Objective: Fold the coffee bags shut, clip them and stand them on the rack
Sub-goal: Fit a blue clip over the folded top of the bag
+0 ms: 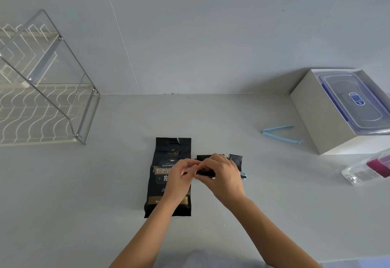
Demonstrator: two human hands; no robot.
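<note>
Progress check: early days imo. We've got the left hand (180,178) and right hand (223,176) both pinching the folded top of the small bag (235,160). It's just beside the big coffee bag (172,147), which lies flat on the tabletop (105,183), unclipped. A blue clip (280,133) sits open near the box (306,115); a second clip (244,176) peeks out under the right hand. No bag on the rack (42,103) yet, so clipping + standing are left for both.

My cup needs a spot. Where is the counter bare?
Bare: between the rack and the flat coffee bag, and behind the bags up to the wall. Crowded: the middle, where the left hand and right hand hold the second coffee bag, and the right, with the blue clip, white box and clear container.
</note>
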